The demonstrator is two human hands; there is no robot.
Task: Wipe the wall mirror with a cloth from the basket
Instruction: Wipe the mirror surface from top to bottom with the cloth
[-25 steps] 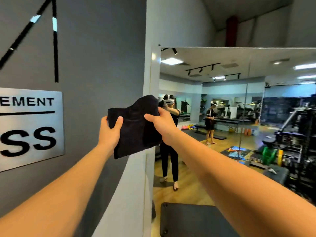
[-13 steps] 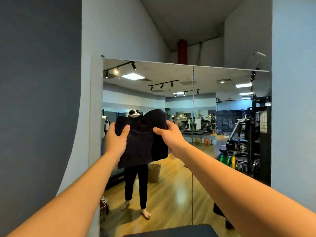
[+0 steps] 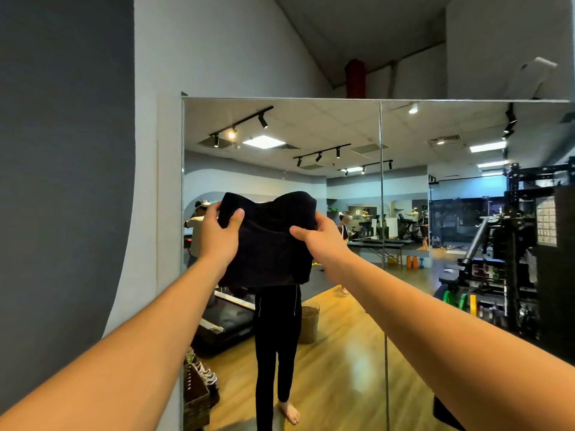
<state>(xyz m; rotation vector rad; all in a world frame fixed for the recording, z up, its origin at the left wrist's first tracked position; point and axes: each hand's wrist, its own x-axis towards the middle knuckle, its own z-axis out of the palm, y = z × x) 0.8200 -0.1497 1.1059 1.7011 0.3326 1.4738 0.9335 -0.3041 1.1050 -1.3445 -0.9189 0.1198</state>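
Observation:
A black cloth (image 3: 267, 241) hangs spread between both my hands in front of the wall mirror (image 3: 342, 188). My left hand (image 3: 219, 234) grips the cloth's upper left corner, thumb on the near side. Along the cloth's right edge, my right hand (image 3: 320, 239) pinches it with thumb and fingers. Whether the cloth touches the glass cannot be told. The mirror is a large panel with a vertical seam (image 3: 382, 213); it reflects my legs and a gym room. A wicker basket (image 3: 308, 323) shows as a reflection on the wooden floor.
A dark grey curved wall (image 3: 62, 181) fills the left. White wall (image 3: 155, 213) borders the mirror's left edge. Reflected in the glass are a treadmill (image 3: 224, 321), a weight rack (image 3: 504, 259) and other people. A dark woven crate (image 3: 194, 396) stands at the mirror's lower left.
My view has swung right, from the grey wall with its sign onto the mirror. Both hands keep hold of the cloth, which is now held up before the glass.

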